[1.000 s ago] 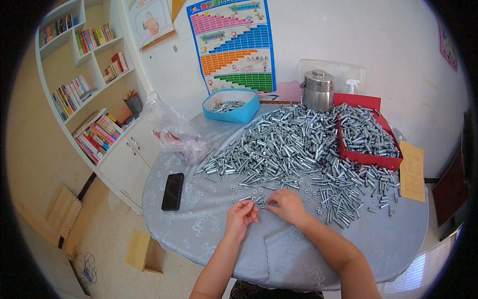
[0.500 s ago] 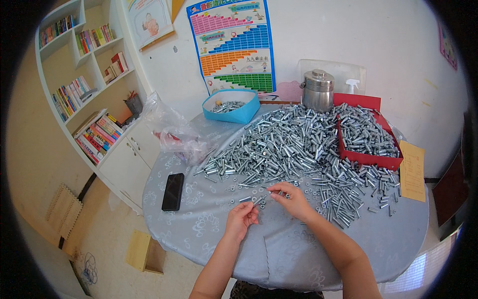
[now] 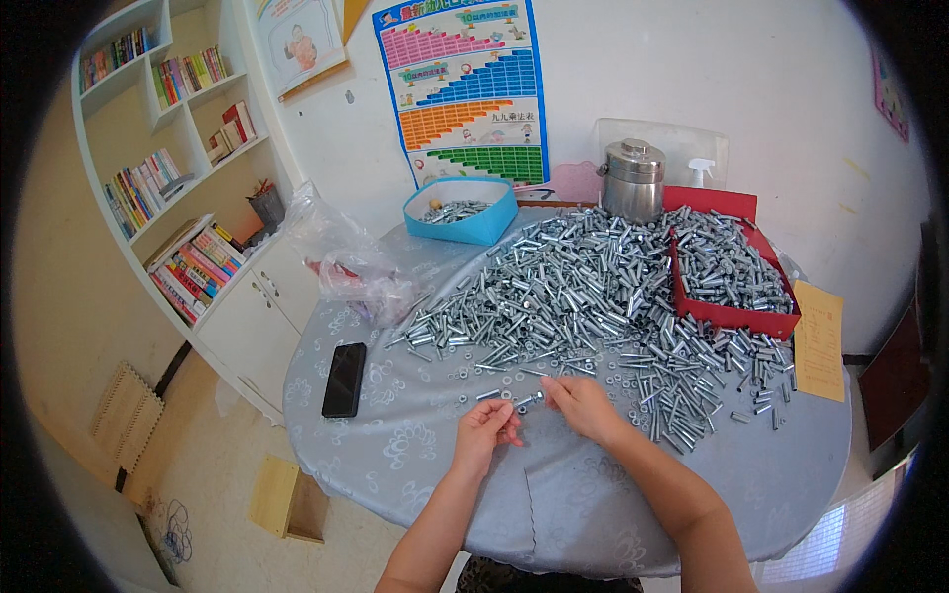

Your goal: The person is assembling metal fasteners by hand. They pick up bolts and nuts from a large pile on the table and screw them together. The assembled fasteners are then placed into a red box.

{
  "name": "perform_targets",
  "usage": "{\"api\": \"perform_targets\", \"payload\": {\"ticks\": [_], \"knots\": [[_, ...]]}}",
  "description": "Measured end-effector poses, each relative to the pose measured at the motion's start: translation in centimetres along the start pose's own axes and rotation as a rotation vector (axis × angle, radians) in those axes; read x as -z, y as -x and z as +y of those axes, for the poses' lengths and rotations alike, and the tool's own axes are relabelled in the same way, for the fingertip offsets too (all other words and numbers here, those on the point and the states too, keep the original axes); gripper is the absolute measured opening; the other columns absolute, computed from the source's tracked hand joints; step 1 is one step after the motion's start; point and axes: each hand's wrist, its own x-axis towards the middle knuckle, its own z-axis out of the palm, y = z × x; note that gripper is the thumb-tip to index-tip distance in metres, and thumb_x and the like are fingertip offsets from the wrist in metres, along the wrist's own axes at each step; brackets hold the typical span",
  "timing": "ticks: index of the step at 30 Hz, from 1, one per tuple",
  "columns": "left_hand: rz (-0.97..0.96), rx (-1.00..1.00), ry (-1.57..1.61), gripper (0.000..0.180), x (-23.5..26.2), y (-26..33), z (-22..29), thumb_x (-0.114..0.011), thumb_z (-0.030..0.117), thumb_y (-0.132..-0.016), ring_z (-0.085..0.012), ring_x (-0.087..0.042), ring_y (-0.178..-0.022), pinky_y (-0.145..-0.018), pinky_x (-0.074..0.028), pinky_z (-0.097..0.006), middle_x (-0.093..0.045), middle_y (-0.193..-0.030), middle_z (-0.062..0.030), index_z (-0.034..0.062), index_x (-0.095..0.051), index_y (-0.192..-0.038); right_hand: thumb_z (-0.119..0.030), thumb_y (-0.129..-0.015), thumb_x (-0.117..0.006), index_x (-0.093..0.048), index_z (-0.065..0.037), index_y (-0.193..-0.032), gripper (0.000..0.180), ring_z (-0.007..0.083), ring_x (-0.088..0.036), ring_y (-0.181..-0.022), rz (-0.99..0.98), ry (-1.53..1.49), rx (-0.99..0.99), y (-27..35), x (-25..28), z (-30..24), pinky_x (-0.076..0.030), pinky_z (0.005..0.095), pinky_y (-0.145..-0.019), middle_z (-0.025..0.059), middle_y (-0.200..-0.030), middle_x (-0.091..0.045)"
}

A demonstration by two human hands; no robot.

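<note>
Both hands meet low over the table (image 3: pixel 415 455); left hand (image 3: pixel 486 430) and right hand (image 3: pixel 583 405) pinch a small bolt (image 3: pixel 527 400).

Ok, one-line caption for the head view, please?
Both hands, left hand and right hand, meet over a small bolt beside a big heap of bolts on a round table.
</note>
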Motion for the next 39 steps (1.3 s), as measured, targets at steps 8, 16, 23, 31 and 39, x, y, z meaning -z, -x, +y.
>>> {"api": "perform_targets", "payload": {"ticks": [8,16,23,31,39], "knots": [[0.045,-0.023,0.053,0.014,0.5,-0.3,-0.1,-0.053,0.012,-0.087,-0.0096,-0.054,-0.056,-0.052,-0.053,-0.028,-0.059,-0.073,-0.0061,-0.0004,-0.056,-0.093,-0.035,-0.091,-0.044,-0.063,-0.003,-0.095,0.038,0.012,-0.055,-0.065,-0.091,-0.228,-0.021,-0.4,0.0,0.8,-0.045,0.0255,-0.062,0.0047,-0.074,-0.061],[0.053,-0.039,0.068,0.014,0.4,-0.2,-0.1,-0.053,0.011,-0.087,-0.0095,-0.054,-0.056,-0.053,-0.053,-0.027,-0.059,-0.074,-0.0062,-0.0005,-0.055,-0.093,-0.035,-0.092,-0.042,-0.062,0.002,-0.095,0.041,0.0099,-0.054,-0.07,-0.031,-0.282,0.067,0.0,0.0,-0.3,-0.046,0.0234,-0.064,0.0043,-0.081,-0.061],[0.06,-0.076,-0.008,0.017,-0.3,-0.1,0.1,-0.053,0.009,-0.087,-0.0111,-0.055,-0.061,-0.055,-0.054,-0.029,-0.059,-0.079,-0.0085,-0.0017,-0.055,-0.1,-0.029,-0.089,-0.051,-0.059,-0.001,-0.101,0.032,0.0107,-0.055,-0.068,-0.079,-0.412,-0.051,-0.1,0.3,0.1,-0.046,0.0244,-0.063,0.0046,-0.081,-0.062],[0.051,-0.2,-0.104,0.023,-1.4,0.1,0.7,-0.051,0.01,-0.087,-0.0126,-0.055,-0.065,-0.056,-0.052,-0.028,-0.06,-0.089,-0.0109,0.0005,-0.054,-0.108,-0.017,-0.081,-0.063,-0.061,-0.004,-0.098,0.021,0.0072,-0.054,-0.068,-0.005,-0.558,0.022,-1.3,2.1,0.2,-0.044,0.0212,-0.059,0.0017,-0.081,-0.062],[0.254,-0.18,-0.087,0.019,0.4,-0.9,0.5,-0.051,0.01,-0.087,-0.0095,-0.053,-0.062,-0.05,-0.049,-0.024,-0.061,-0.086,-0.0078,0.0021,-0.055,-0.104,-0.015,-0.076,-0.063,-0.061,-0.001,-0.091,0.021,0.0185,-0.059,-0.068,1.143,0.087,0.116,-5.0,19.7,7.8,-0.046,0.0298,-0.064,0.0096,-0.077,-0.063]]}}
